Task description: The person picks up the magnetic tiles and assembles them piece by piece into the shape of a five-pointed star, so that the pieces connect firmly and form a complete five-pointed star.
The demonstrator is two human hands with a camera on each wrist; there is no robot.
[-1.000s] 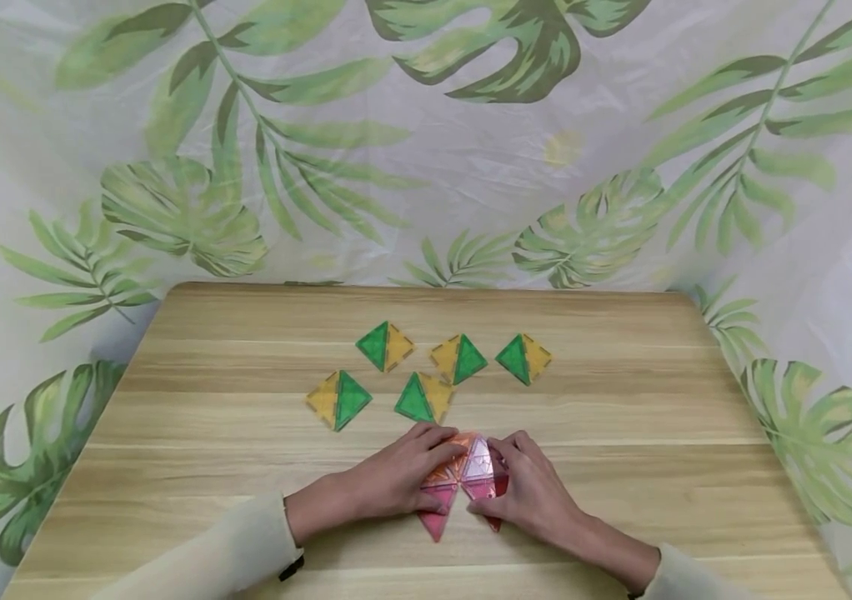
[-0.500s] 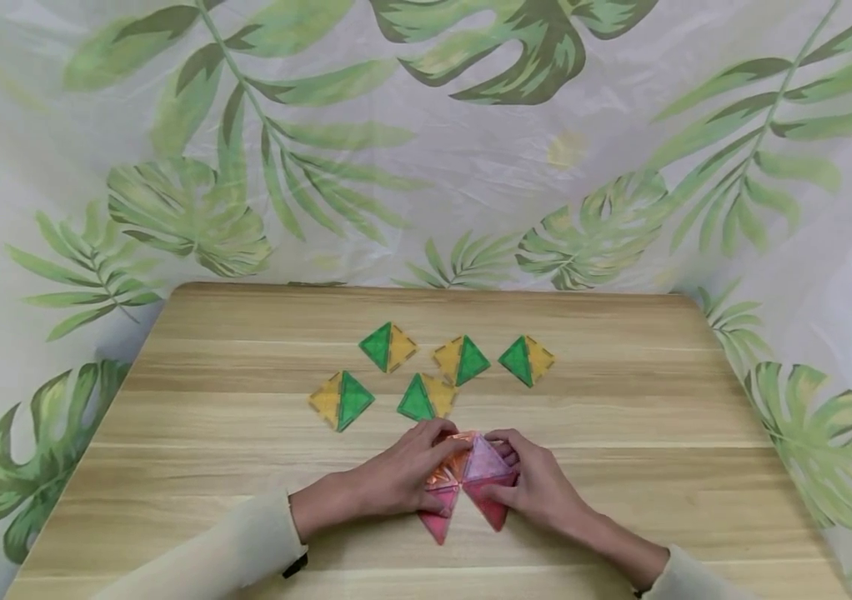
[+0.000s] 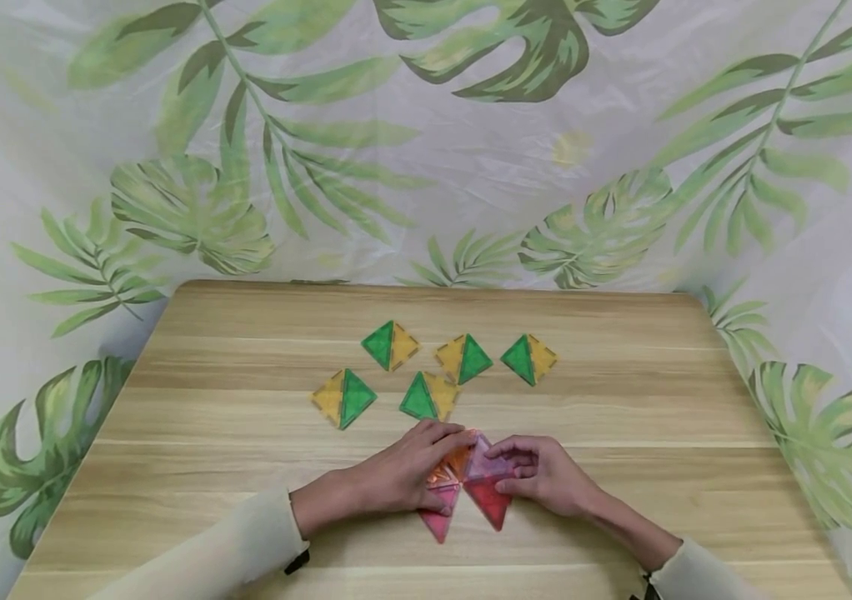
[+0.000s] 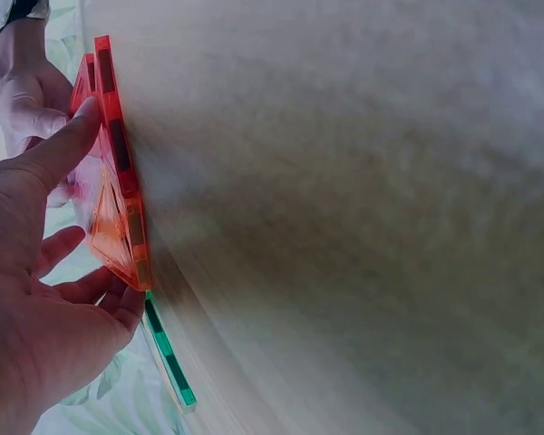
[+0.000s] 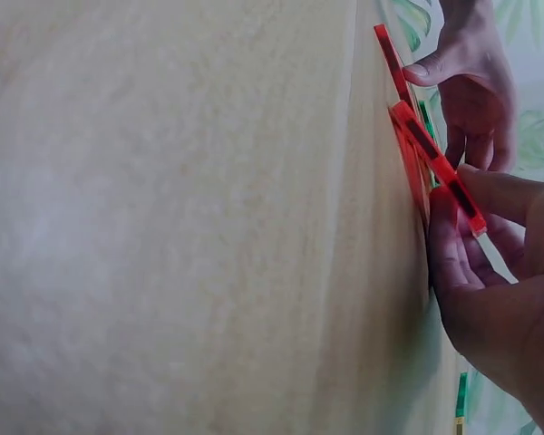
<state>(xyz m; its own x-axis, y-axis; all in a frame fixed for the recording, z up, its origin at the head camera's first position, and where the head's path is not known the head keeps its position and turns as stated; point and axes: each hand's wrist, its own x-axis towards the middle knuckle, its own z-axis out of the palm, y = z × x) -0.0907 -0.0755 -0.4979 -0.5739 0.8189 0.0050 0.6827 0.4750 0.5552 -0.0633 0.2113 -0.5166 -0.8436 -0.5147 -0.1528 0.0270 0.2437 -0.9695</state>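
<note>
Triangular see-through magnetic tiles form a fan near the front middle of the table: an orange tile (image 3: 460, 462), a pink tile (image 3: 438, 527), a lilac tile (image 3: 479, 458) and a red tile (image 3: 489, 502). My left hand (image 3: 407, 471) holds the fan's left side, its thumb on the pink tile and fingers curled at the orange edge (image 4: 113, 237). With thumb and fingers, my right hand (image 3: 549, 477) pinches the red tile's outer side, fingertips also over the lilac one. In the right wrist view this red tile (image 5: 440, 168) is tilted up from the wooden surface.
Beyond the hands lie several green-and-yellow tile pairs: a left pair (image 3: 355, 400), a middle pair (image 3: 418, 398) right behind my left fingers, and a back row including a right pair (image 3: 520, 358). A leaf-print cloth (image 3: 366, 167) hangs behind the wooden table (image 3: 231, 417).
The red and lilac tiles have swung flatter, showing more of their faces. My right hand has shifted slightly outward along their edge. The left hand stays nearly in place.
</note>
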